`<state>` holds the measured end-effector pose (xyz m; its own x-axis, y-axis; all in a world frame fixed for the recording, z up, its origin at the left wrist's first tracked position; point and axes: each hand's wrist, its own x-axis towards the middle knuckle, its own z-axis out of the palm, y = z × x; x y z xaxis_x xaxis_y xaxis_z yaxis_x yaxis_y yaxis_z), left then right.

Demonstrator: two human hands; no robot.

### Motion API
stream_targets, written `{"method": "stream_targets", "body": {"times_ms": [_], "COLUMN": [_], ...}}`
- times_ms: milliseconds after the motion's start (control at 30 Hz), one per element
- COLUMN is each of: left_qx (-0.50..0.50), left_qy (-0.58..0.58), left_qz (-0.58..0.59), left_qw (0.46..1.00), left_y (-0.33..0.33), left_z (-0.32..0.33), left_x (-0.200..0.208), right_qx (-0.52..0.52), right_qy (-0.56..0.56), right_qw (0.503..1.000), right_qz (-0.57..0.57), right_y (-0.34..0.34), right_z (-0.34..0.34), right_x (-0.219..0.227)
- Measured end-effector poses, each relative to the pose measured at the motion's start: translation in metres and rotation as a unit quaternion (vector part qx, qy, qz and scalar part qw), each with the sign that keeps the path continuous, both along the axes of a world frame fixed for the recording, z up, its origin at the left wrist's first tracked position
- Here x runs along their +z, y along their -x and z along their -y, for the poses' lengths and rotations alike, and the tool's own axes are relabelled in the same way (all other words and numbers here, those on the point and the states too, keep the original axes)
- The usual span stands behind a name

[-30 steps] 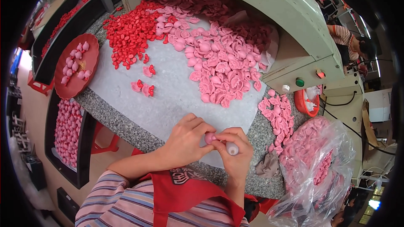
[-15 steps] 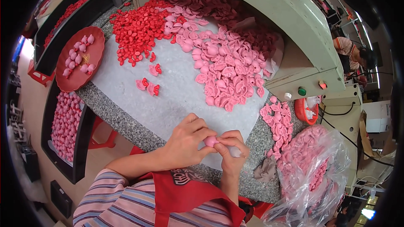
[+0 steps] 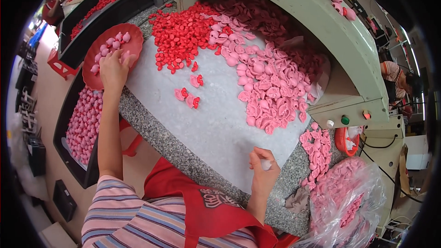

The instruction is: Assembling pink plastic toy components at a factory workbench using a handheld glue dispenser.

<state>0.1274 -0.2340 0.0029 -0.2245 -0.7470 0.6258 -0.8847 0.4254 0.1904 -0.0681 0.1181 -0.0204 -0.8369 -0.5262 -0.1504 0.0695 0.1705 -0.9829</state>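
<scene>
My left hand [image 3: 114, 71] reaches over the red scalloped plate [image 3: 92, 80] at the left, its bent fingers closed around what looks like a pink ball-shaped piece; the fingertips partly blend with the pieces there. Several small pink ball-shaped pieces [image 3: 110, 42] lie on that plate. Near the front of the white sheet [image 3: 206, 128], my right hand [image 3: 264, 174] is closed around a small whitish, translucent dispenser [image 3: 266, 164] with a thin tip. Three pink shell pieces [image 3: 196, 81] with red parts attached lie on the sheet, left of its middle.
Red bean-like parts [image 3: 177, 32] and open pink shells [image 3: 271, 73] are heaped before a pale green machine housing [image 3: 349, 59]. More pink shells [image 3: 317, 149] and a clear plastic bag [image 3: 349, 193] are at the right. A black tray [image 3: 85, 124] of pink pieces stands below the plate.
My left hand has left my right hand and the pink piece they worked on, swinging out to the red plate. My right hand stays near the front with the dispenser. The view has shifted.
</scene>
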Motion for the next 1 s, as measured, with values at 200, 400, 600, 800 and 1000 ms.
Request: {"method": "stream_targets", "body": {"times_ms": [200, 400, 600, 800, 1000], "left_qx": [-0.319, -0.4, -0.484, -0.546, -0.361], "left_qy": [-0.101, -0.169, -0.331, -0.646, -0.782], "left_qz": [-0.006, 0.052, -0.033, -0.261, -0.491], "left_qw": [0.942, 0.9, 0.809, 0.466, 0.129], "left_y": [0.054, 0.066, 0.082, 0.121, 0.138], "left_z": [-0.093, -0.104, -0.141, -0.207, -0.231], "left_x": [-0.005, -0.021, -0.001, 0.026, -0.004], "right_qx": [0.035, 0.051, -0.004, 0.005, 0.017], "right_qy": [0.002, -0.008, 0.008, 0.057, 0.033], "right_qw": [0.997, 0.997, 1.0, 0.997, 0.996], "right_qz": [-0.066, -0.06, 0.001, -0.056, -0.08], "right_y": [-0.003, -0.01, -0.015, -0.01, -0.007], "right_z": [-0.001, -0.008, -0.012, -0.014, -0.024], "right_x": [0.005, 0.018, 0.037, 0.058, 0.059]}}
